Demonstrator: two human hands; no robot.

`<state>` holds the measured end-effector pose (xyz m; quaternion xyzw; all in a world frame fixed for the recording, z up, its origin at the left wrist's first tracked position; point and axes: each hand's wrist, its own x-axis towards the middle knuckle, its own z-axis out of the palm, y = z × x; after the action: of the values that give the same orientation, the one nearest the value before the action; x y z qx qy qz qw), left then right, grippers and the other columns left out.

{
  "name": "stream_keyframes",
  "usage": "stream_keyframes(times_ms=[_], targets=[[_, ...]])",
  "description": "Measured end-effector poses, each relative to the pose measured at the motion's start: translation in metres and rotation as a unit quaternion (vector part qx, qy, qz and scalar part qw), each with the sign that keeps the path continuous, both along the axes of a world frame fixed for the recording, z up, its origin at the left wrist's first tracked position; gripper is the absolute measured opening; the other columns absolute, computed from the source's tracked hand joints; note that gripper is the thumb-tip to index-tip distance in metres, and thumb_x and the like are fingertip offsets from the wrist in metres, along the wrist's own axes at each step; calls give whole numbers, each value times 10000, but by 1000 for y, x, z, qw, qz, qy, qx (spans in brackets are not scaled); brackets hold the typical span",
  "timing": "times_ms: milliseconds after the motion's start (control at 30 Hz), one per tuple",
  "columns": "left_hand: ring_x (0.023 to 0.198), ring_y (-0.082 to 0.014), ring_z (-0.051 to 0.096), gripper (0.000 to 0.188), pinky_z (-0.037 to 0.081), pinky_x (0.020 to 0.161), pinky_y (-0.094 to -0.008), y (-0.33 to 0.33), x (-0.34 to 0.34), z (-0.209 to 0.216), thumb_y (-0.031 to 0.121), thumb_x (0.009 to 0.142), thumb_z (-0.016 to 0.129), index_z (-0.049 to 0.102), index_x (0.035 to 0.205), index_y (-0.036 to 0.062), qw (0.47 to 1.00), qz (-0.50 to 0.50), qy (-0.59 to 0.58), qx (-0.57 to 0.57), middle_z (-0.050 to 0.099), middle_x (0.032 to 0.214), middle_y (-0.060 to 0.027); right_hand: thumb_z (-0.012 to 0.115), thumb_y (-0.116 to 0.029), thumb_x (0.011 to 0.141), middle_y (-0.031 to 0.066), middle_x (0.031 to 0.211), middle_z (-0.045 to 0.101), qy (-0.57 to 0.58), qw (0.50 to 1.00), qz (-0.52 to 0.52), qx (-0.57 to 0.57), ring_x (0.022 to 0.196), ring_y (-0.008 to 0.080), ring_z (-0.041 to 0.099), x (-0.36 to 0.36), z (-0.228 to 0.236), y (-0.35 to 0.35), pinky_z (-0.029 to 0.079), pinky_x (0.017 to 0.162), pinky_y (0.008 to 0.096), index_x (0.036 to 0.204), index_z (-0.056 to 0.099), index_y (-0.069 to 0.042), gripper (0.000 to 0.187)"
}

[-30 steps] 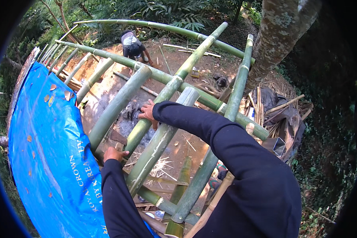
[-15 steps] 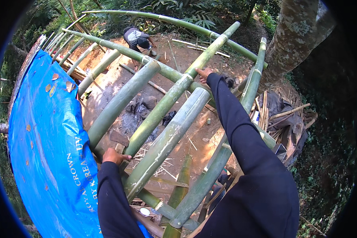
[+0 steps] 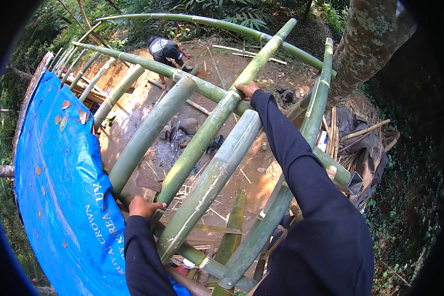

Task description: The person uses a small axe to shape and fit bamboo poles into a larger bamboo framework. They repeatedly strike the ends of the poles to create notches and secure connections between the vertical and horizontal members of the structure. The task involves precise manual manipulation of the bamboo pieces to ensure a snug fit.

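Bamboo pole (image 3: 203,135): runs from left grip (image 3: 146,207) past right grip (image 3: 247,91). Grasped by right grip just beside crossbeam (image 3: 210,90); touched by left grip, impossible to tell whether clasped. Apparently being positioned; next, align two-handed.

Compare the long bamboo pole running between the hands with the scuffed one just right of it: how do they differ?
The long pole is slimmer; the scuffed pole is thicker. The long pole is plainer green; the scuffed pole is greyer with pale streaks. The long pole extends well past the crossbar; the scuffed pole ends near it. Both slant the same way.
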<state>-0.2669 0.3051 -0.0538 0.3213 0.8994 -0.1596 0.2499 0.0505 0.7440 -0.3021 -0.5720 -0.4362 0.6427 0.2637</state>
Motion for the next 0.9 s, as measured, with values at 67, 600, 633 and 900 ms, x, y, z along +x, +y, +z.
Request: stream_keyframes(times_ms=[67, 600, 633, 900], targets=[[905, -391, 699, 815, 532, 848, -451, -4, 2, 8, 522, 477, 940, 664, 840, -153, 1000, 6, 19, 10, 690, 946, -308, 826, -310, 786, 162, 1064, 681, 11, 1000, -20, 13, 903, 272, 678, -15, 17, -10, 581, 750, 409, 1169, 623, 24, 547], [849, -388, 706, 821, 539, 799, -452, -7, 1, -5, 531, 467, 944, 645, 790, -163, 1000, -10, 18, 11, 691, 878, -304, 787, -379, 827, 83, 1106, 668, -35, 999, -16, 3, 939, 203, 664, -13, 16, -5, 570, 779, 363, 1203, 591, -67, 527], [858, -388, 707, 827, 541, 809, -451, -6, 0, -6, 530, 467, 945, 651, 808, -164, 1000, -8, 18, 11, 691, 889, -306, 784, -371, 830, 79, 1125, 663, -21, 1000, -22, -2, 988, 210, 651, -13, 18, -6, 560, 818, 377, 1216, 586, -73, 526], [644, -304, 682, 735, 534, 660, -441, -15, -10, -16, 502, 476, 944, 611, 657, -127, 998, -34, 34, 27, 663, 680, -222, 787, -366, 830, 100, 1169, 644, -1, 1000, -17, 5, 1024, 238, 642, -8, 29, -8, 548, 856, 420, 1232, 571, -61, 548]])
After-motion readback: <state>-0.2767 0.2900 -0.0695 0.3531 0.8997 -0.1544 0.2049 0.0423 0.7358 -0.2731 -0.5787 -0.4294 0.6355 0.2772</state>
